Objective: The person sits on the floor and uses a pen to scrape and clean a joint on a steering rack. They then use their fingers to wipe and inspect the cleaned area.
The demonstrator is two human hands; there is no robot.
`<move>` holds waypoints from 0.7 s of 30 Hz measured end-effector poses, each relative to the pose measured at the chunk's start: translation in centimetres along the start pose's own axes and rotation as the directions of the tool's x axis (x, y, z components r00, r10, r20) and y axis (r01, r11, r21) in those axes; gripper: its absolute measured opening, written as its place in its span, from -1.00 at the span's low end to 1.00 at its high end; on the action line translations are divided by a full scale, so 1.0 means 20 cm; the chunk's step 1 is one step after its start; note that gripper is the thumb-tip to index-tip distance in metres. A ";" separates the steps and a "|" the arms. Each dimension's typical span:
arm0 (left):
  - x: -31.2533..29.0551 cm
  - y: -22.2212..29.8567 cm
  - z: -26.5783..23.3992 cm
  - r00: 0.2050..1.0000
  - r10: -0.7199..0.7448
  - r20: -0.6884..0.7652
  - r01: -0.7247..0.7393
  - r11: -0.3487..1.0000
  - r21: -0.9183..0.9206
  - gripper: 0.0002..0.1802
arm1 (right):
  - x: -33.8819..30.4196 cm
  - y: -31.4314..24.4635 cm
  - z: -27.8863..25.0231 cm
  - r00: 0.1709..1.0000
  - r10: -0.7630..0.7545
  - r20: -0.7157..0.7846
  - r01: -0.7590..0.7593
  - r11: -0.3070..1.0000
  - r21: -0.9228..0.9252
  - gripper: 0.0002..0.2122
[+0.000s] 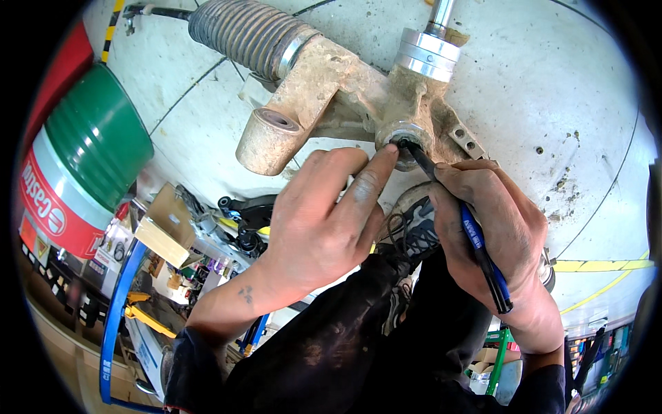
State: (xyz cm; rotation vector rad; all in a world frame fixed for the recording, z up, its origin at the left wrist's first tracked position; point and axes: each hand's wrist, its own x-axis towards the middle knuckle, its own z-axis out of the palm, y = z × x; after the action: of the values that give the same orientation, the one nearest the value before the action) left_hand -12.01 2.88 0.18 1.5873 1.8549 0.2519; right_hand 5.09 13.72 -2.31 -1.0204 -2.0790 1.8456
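Your right hand (509, 215) clamps the blue tool (474, 231); your left hand's (323, 224) grip I can't tell. Overpressing at the metal socket (403, 128) beside its fingers (372, 178) could gouge them.

Tool (474, 231) blue and black, housing (355, 86) tan, shoe (420, 231) seemingly greyish.
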 end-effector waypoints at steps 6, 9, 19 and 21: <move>0.09 -0.01 0.03 0.979 0.016 -0.203 -0.020 1.000 -0.020 -0.65 | 0.00 0.02 0.09 0.979 -0.123 -0.164 0.110 0.990 -0.086 -0.81; 0.13 0.04 0.02 0.992 -0.039 -0.119 0.047 0.997 0.061 -0.67 | -0.01 0.02 0.08 0.982 -0.091 -0.165 0.085 0.995 -0.042 -0.81; 0.08 0.20 -0.08 0.838 -0.441 0.321 0.507 0.848 -0.157 -0.43 | -0.04 0.02 0.06 0.989 -0.029 -0.146 0.031 1.000 0.007 -0.81; 0.04 0.21 -0.06 0.855 -0.422 0.302 0.501 0.824 -0.266 -0.38 | -0.04 0.04 0.09 0.975 -0.075 -0.210 0.075 0.997 -0.008 -0.81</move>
State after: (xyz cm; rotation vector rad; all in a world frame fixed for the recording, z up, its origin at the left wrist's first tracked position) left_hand -9.30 4.89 3.11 0.8554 1.8332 0.1434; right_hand 4.90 11.80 -3.17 -1.0703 -1.9660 1.6252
